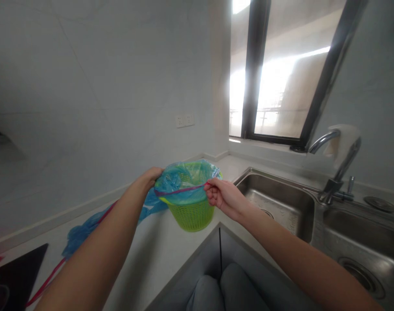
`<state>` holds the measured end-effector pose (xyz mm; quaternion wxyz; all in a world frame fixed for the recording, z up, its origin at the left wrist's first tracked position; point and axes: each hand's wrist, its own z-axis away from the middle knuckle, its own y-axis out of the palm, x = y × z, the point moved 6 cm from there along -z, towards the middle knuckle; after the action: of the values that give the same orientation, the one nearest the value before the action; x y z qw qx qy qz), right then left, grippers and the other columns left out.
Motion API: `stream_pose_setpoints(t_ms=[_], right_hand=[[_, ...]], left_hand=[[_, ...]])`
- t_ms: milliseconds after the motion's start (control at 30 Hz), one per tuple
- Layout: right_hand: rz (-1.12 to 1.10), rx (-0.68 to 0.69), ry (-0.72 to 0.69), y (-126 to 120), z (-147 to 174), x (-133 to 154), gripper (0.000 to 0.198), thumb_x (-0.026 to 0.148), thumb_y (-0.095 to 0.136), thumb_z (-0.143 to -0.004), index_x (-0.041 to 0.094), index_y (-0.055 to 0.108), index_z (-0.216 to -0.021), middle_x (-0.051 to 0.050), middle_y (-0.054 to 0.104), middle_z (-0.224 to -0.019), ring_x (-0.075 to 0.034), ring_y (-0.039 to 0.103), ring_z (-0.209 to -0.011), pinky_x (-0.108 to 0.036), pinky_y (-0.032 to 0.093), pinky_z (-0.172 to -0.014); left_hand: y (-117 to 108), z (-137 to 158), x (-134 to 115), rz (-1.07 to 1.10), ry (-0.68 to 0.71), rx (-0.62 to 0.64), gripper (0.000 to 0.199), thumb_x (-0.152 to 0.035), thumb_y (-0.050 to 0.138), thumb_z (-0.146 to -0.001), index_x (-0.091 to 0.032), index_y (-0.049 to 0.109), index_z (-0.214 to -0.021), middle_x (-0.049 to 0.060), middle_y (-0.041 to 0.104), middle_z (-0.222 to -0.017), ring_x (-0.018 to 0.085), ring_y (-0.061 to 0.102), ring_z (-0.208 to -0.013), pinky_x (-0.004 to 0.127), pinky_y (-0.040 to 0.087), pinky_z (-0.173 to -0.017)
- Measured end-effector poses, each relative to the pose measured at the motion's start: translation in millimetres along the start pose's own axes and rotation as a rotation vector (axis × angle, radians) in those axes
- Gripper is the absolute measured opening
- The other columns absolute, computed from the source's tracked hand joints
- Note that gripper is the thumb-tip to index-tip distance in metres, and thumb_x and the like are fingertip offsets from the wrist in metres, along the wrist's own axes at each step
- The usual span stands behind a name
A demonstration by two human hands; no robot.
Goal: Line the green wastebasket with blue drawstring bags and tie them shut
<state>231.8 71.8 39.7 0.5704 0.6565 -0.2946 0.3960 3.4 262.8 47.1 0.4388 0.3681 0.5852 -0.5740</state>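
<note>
A green plastic basket (191,216) with mesh sides stands on the counter corner, lined with a translucent blue plastic bag (184,196) folded over its rim. A pink drawstring runs along the bag's edge across the front. My right hand (218,195) is closed, pinching the bag's edge with its drawstring at the basket's front right. At the far left of the rim is my left hand (154,173), on the bag's edge; its fingers are mostly hidden behind the rim.
More blue bags (83,229) with pink drawstrings lie on the counter at left, partly behind my left forearm. A black cooktop (20,270) is at lower left. On the right are a double steel sink (281,185) and a faucet (344,168) with a cloth over it.
</note>
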Motion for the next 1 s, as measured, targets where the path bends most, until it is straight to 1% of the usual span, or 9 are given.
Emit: stream_pose_setpoints(t_ms=[200,367,533,600,700,767,833,933,1000], right_hand=[[0.101,0.036,0.082,6,-16,4,0.021,0.029,0.066,-0.082,0.01,0.068,-0.072,-0.002,0.064,-0.059,-0.007,0.055,-0.047,-0.018,0.046,-0.048],[0.203,0.006,-0.106,13,-35,20,0.018,0.027,0.069,-0.076,0.012,0.067,-0.065,-0.002,0.064,-0.063,-0.008,0.054,-0.055,-0.018,0.043,-0.052],[0.12,0.045,-0.203,17,-37,41,0.016,0.026,0.068,-0.075,0.014,0.065,-0.064,-0.002,0.065,-0.068,-0.011,0.056,-0.065,-0.024,0.048,-0.066],[0.138,0.012,-0.242,11,-40,52,0.014,0.026,0.068,-0.074,0.014,0.065,-0.065,-0.003,0.065,-0.069,-0.012,0.059,-0.067,-0.025,0.049,-0.068],[0.266,-0.112,-0.303,-4,-53,69,0.013,0.022,0.062,-0.074,0.015,0.062,-0.063,-0.002,0.064,-0.067,-0.012,0.061,-0.068,-0.024,0.048,-0.068],[0.376,-0.195,-0.245,-15,-67,74,0.014,0.021,0.059,-0.076,0.015,0.059,-0.063,-0.002,0.062,-0.066,-0.012,0.061,-0.066,-0.023,0.048,-0.064],[0.453,-0.23,-0.093,-25,-81,73,0.016,0.027,0.059,-0.08,0.016,0.058,-0.068,-0.002,0.062,-0.067,-0.013,0.059,-0.061,-0.025,0.048,-0.06],[0.531,-0.251,0.189,-38,-96,68,0.037,0.051,0.053,-0.089,0.018,0.053,-0.072,-0.003,0.058,-0.062,-0.013,0.052,-0.051,-0.026,0.045,-0.051],[0.66,-0.309,0.285,-49,-105,72,0.048,0.062,0.046,-0.092,0.02,0.048,-0.071,-0.001,0.05,-0.053,-0.011,0.043,-0.044,-0.024,0.038,-0.044]], left_hand=[[-7,-1,-32,-0.309,0.33,-0.195,0.017,-0.016,0.065,-0.073,-0.021,0.053,-0.063,0.013,0.065,-0.076,0.032,0.063,-0.104,0.033,0.047,-0.087],[0,12,-48,-0.465,0.508,-0.24,0.003,-0.023,0.059,-0.085,-0.021,0.06,-0.084,0.015,0.069,-0.093,0.03,0.063,-0.099,0.033,0.043,-0.088],[-14,18,-54,-0.437,0.404,-0.289,0.027,-0.04,0.06,-0.087,-0.016,0.067,-0.076,0.012,0.067,-0.075,0.026,0.063,-0.077,0.031,0.043,-0.068],[-18,16,-52,-0.367,0.315,-0.185,0.036,-0.05,0.073,-0.076,-0.014,0.072,-0.075,0.009,0.066,-0.066,0.024,0.06,-0.065,0.031,0.04,-0.059],[-19,10,-47,-0.344,0.234,-0.028,0.034,-0.042,0.084,-0.06,-0.013,0.075,-0.075,0.007,0.066,-0.061,0.02,0.056,-0.057,0.028,0.038,-0.054],[-25,5,-43,-0.361,0.204,-0.073,0.024,-0.033,0.082,-0.06,-0.013,0.074,-0.071,0.006,0.064,-0.06,0.019,0.055,-0.058,0.027,0.038,-0.053],[-31,1,-39,-0.343,0.165,-0.178,0.02,-0.032,0.076,-0.065,-0.013,0.071,-0.069,0.005,0.063,-0.06,0.018,0.055,-0.057,0.027,0.039,-0.053],[-35,-2,-32,-0.299,0.124,-0.235,0.024,-0.037,0.072,-0.069,-0.013,0.069,-0.069,0.006,0.062,-0.062,0.019,0.055,-0.056,0.029,0.04,-0.053],[-37,-1,-30,-0.31,0.106,-0.23,0.025,-0.038,0.073,-0.068,-0.014,0.067,-0.067,0.007,0.062,-0.062,0.021,0.055,-0.056,0.03,0.04,-0.053]])
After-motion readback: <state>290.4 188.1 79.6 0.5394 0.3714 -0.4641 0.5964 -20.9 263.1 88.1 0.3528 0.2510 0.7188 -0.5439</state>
